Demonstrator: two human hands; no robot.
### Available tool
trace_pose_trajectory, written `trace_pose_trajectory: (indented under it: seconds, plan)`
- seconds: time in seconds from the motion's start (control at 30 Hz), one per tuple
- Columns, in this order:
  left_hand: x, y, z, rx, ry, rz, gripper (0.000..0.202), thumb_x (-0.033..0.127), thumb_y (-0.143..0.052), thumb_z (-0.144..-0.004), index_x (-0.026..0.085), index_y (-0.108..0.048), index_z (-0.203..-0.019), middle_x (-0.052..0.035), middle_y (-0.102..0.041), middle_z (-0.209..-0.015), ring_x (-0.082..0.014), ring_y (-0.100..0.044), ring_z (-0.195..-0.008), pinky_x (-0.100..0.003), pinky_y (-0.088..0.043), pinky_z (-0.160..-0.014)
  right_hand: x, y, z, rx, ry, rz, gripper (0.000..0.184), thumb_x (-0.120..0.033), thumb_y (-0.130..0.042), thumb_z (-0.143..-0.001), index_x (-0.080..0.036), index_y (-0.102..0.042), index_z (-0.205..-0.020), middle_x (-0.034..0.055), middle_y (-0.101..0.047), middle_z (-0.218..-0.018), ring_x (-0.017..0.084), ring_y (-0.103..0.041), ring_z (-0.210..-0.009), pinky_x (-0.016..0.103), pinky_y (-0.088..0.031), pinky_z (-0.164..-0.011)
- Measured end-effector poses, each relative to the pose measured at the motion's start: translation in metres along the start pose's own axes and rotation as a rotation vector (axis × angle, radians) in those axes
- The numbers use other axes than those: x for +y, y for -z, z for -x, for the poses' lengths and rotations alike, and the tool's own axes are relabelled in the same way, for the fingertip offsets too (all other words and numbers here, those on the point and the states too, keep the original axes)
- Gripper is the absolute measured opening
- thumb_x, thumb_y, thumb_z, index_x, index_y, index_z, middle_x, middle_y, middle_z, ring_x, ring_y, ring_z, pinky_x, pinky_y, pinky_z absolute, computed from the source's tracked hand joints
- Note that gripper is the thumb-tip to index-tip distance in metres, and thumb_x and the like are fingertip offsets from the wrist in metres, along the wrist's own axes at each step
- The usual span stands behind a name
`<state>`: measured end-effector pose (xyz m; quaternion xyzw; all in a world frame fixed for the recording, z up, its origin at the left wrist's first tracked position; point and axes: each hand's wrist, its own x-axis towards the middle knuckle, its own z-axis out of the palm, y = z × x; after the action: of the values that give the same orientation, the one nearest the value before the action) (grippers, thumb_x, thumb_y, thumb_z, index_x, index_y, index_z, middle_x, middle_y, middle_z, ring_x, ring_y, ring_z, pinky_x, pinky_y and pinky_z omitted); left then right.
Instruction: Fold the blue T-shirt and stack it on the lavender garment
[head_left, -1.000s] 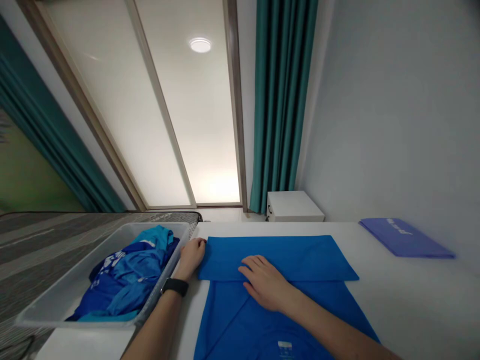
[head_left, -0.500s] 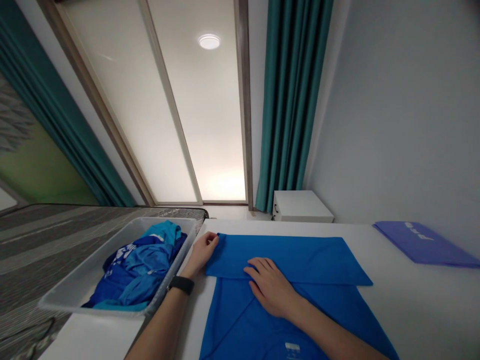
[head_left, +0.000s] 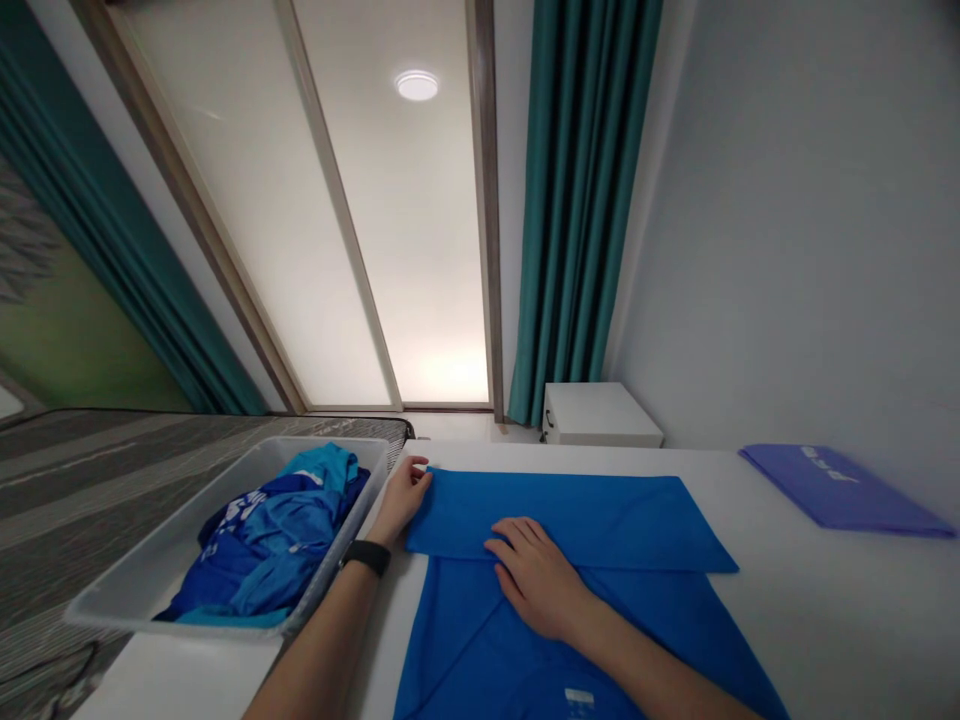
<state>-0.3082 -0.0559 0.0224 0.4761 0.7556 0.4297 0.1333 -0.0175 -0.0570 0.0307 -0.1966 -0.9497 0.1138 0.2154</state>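
Fingers on the left hand [head_left: 401, 497] are reaching to the top-left corner of the folded blue T-shirt [head_left: 570, 525], and from here I cannot tell whether they are pinching that corner or only touching it. Against the frame from half a second ago, I'm seeing them straighter and less curled around the corner. The right hand [head_left: 536, 580] is lying flat over the lower edge of the shirt's folded band, its fingers released and slightly spread, and I'm seeing almost no change in its pose.

The shirt is lying on the white surface [head_left: 825, 620], its upper part doubled over into a wide band, while its lower part and neck label [head_left: 579, 697] are running out toward 6 o'clock. At 9 o'clock from the shirt, a grey plastic tray [head_left: 169, 525] is holding a crumpled heap of blue garments [head_left: 274, 545], just beside the black watch [head_left: 365, 557] on the left wrist. At 3 o'clock, a folded purple garment [head_left: 840, 495] is lying well apart from the shirt. At 12 o'clock, a white bedside cabinet [head_left: 600, 415] is standing beneath a teal curtain [head_left: 577, 200].
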Motion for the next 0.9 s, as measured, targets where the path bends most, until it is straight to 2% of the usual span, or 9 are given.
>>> trace_pose_trajectory:
  seconds: [0.43, 0.67, 0.73, 0.8, 0.9]
  plan:
    - [0.007, 0.000, -0.009, -0.014, 0.031, -0.166, 0.024, 0.027, -0.052, -0.081, 0.016, -0.062, -0.100, -0.0042, -0.066, -0.080, -0.0197, -0.065, -0.074, -0.029, -0.048, -0.068, 0.000, 0.001, 0.001, -0.002, 0.052, -0.004, 0.030, -0.016, -0.047, -0.094, -0.019, -0.059, -0.120, 0.0100, -0.061, -0.122, 0.023, -0.052, -0.117, 0.041, -0.042, -0.102]
    - [0.012, 0.002, 0.001, -0.011, 0.002, -0.264, 0.044, 0.033, -0.048, -0.088, 0.012, -0.048, -0.127, -0.0093, -0.068, -0.095, -0.0236, -0.067, -0.083, -0.035, -0.051, -0.078, 0.000, 0.004, 0.000, -0.013, 0.009, -0.055, 0.034, -0.020, -0.047, -0.095, -0.020, -0.057, -0.127, 0.0092, -0.060, -0.126, 0.022, -0.051, -0.120, 0.039, -0.040, -0.104]
    - [0.020, 0.003, 0.010, 0.002, -0.051, -0.330, 0.048, 0.029, -0.051, -0.086, 0.010, -0.048, -0.130, -0.0145, -0.065, -0.109, -0.0273, -0.065, -0.100, -0.039, -0.049, -0.088, 0.006, 0.007, -0.003, -0.024, -0.047, -0.072, 0.036, -0.022, -0.044, -0.097, -0.021, -0.055, -0.132, 0.0087, -0.059, -0.129, 0.021, -0.050, -0.122, 0.039, -0.039, -0.105]
    - [0.031, 0.000, 0.021, 0.016, -0.160, -0.470, 0.049, 0.025, -0.052, -0.086, 0.011, -0.049, -0.132, -0.0188, -0.057, -0.127, -0.0318, -0.054, -0.120, -0.044, -0.042, -0.099, 0.017, 0.013, -0.006, -0.041, -0.134, -0.066, 0.040, -0.025, -0.039, -0.099, -0.019, -0.052, -0.136, 0.0098, -0.057, -0.135, 0.021, -0.049, -0.126, 0.039, -0.038, -0.107]
    - [0.053, -0.013, 0.040, -0.088, -0.349, -0.639, 0.048, 0.027, -0.047, -0.091, 0.016, -0.048, -0.138, -0.0153, -0.049, -0.143, -0.0321, -0.044, -0.131, -0.046, -0.037, -0.106, 0.043, 0.026, -0.007, -0.062, -0.271, 0.000, 0.046, -0.031, -0.032, -0.101, -0.014, -0.048, -0.141, 0.0133, -0.051, -0.143, 0.024, -0.044, -0.133, 0.043, -0.035, -0.110]
